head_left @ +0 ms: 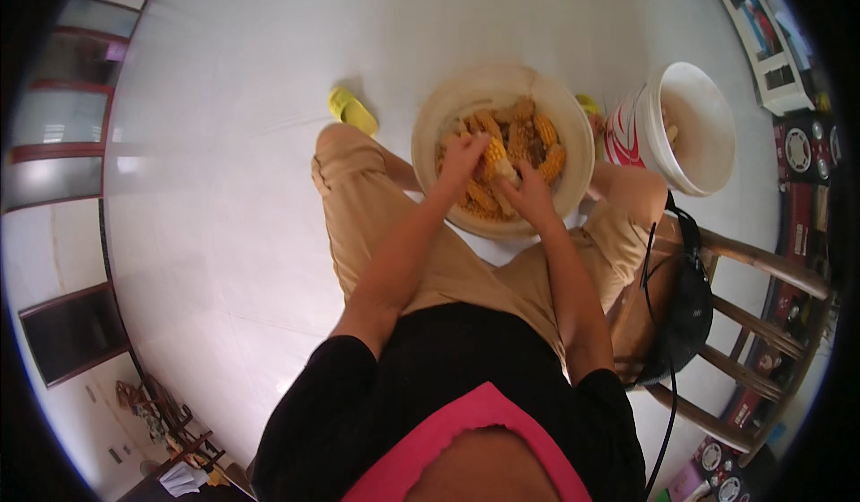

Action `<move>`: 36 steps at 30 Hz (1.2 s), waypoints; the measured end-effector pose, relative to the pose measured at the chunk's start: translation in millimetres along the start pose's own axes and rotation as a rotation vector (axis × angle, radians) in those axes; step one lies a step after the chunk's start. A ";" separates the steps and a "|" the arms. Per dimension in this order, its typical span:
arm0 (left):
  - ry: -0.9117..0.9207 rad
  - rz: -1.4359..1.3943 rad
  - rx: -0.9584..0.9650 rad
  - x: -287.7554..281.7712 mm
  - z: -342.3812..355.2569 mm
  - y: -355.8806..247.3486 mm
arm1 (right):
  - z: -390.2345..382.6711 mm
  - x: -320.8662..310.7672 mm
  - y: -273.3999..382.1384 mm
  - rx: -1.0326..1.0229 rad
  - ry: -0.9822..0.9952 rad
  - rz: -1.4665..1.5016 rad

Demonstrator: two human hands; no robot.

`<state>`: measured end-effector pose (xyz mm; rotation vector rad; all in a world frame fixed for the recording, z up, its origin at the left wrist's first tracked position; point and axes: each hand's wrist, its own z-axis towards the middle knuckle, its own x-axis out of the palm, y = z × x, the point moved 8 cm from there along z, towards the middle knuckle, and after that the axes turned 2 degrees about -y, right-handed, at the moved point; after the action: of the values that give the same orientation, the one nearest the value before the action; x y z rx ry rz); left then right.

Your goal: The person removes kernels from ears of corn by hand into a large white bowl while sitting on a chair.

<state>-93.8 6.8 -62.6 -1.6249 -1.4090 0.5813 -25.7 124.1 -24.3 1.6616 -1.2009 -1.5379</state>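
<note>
Between my knees stands a wide cream tub [434, 117] with several yellow-orange corn cobs [517, 137] and loose kernels in it. Over the tub, both hands hold one ear of corn [495, 153], yellow at its upper part and paler at its lower end. My left hand [463, 159] is closed at the upper left of the ear. My right hand [532, 192] grips its pale lower end, fingers curled and partly hidden.
A white bucket [658, 130] with red marking stands right of the tub, with a few pale pieces inside. A yellow-green slipper [352, 111] lies on the floor beyond my left knee. At right are a wooden chair [752, 265] and a black bag [688, 314] with a cable.
</note>
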 end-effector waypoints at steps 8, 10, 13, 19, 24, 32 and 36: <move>-0.139 0.140 0.032 9.6 -9.5 -31.2 | 1.3 -18.8 19.9 -0.086 -0.104 -0.043; -0.062 0.167 -0.023 1.6 -2.2 -9.1 | 1.5 -11.7 15.2 -0.070 -0.066 -0.049; -0.117 0.192 0.036 -10.8 3.2 6.2 | 1.6 2.9 15.9 -0.029 0.012 -0.049; -0.148 0.312 0.276 2.8 0.1 -8.9 | -2.1 6.0 14.3 0.041 0.089 -0.166; -0.156 0.367 0.462 -0.1 1.7 -11.4 | -5.5 16.8 15.4 0.047 0.083 -0.151; -0.116 0.442 0.459 5.6 7.9 1.3 | -5.4 19.5 0.1 0.069 0.059 -0.116; -0.129 0.413 0.517 6.9 5.5 6.0 | -8.5 21.4 -7.3 0.081 0.081 -0.124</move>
<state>-93.3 15.3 -69.1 -1.4660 -0.8991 1.1989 -17.2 107.0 -38.9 1.8647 -1.1505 -1.4974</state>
